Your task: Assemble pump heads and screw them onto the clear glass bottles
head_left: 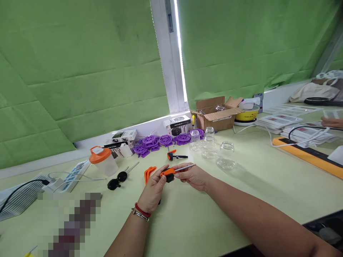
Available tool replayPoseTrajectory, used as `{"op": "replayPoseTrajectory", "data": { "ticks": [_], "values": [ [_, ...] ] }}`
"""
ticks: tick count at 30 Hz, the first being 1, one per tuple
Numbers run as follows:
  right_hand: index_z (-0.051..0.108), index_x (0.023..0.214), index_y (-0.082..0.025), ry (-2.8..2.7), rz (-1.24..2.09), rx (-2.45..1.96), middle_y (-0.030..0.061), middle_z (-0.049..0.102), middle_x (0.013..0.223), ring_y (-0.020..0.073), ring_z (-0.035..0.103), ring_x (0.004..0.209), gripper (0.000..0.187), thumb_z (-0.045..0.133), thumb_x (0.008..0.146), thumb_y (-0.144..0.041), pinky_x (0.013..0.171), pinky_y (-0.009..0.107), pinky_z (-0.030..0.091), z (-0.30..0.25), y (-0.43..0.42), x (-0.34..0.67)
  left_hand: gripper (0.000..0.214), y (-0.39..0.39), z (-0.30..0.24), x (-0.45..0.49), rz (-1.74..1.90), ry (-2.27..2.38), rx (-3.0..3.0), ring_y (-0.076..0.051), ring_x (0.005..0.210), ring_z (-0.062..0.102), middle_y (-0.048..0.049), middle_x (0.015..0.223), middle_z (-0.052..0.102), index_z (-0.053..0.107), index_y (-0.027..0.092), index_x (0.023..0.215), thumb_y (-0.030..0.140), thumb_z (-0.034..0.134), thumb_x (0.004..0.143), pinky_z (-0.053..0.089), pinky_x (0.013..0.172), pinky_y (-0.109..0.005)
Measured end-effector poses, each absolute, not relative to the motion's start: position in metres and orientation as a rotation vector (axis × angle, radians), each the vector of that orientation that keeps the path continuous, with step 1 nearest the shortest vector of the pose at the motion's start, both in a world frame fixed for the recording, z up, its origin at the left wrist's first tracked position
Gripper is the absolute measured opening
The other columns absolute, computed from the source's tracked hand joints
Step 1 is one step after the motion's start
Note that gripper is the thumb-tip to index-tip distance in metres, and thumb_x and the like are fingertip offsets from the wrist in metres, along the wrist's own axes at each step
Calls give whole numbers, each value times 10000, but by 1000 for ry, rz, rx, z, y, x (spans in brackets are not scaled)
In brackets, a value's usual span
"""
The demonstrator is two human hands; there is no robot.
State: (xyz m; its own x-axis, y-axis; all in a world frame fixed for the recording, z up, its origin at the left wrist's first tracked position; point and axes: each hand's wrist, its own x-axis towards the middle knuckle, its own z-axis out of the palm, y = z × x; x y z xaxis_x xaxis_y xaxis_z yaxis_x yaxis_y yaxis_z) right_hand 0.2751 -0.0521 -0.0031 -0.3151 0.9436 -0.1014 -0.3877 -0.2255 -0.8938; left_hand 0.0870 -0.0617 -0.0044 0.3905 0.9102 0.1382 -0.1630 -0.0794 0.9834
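Bare forearms [249,208] foremost | orange-and-black piece [169,175] above pale desk [198,221], clasped in left grip [155,182] | right grip [193,176] by metal shaft [187,167] (pinching or merely touching, cannot tell) | likely best: brace left, guide gently right

Before your one cardboard box [216,123]: one orange-and-black tool [169,174] in your two hands [154,184], four clear jars [225,156]. Left of it: one shaker [105,164], two black-headed rods [122,176]. Right of it: one yellow tub [246,115].

Fingers [162,181] hold an orange-and-black piece [168,174] (clear jars [225,157] stand beyond).
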Motion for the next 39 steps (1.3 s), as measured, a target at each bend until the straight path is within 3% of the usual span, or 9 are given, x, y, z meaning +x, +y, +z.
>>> {"op": "replayPoseTrajectory", "data": {
  "ticks": [5,15,21,26,33,39],
  "values": [
    [733,829,-165,-1018,1700,-865,12,664,645,107,512,592,410,861,445,-234,558,259,261,0,-54,274,415,-65,0,89,1080,768,1194,-217,939,597,-97,1132,645,644,222,1144,483,457,881,370,982,-438],
    [732,818,-152,-1045,1732,-846,23,669,711,96,491,609,407,867,444,-240,567,255,300,-4,-53,273,285,-66,1,94,1081,774,1132,-221,892,589,-102,1049,668,694,222,1039,363,536,848,428,873,-384],
    [705,949,-169,-1155,1663,-853,33,667,840,99,506,657,440,819,530,-238,588,241,352,-10,-44,282,258,-64,8,93,1202,771,1020,-188,791,586,-94,947,667,708,174,961,327,539,841,445,837,-351],
    [679,988,-158,-1294,1235,-1125,49,649,883,124,532,713,315,677,683,-236,626,255,402,-20,-29,294,215,-52,11,83,1377,814,761,-171,726,612,-71,853,652,675,127,907,275,537,834,469,786,-330],
    [730,895,-196,-2158,372,-1159,57,676,908,184,545,840,185,586,786,-153,835,325,390,-31,-31,265,192,-48,10,79,1441,774,700,-156,691,612,-63,824,645,650,117,830,249,511,847,497,745,-313],
    [728,825,-184,-2425,124,-1265,71,659,872,186,537,820,208,526,864,-205,774,300,363,-27,-37,249,167,-50,11,82,1432,766,714,-147,682,608,-48,808,641,645,119,841,254,548,820,490,738,-304]
  ]
}}
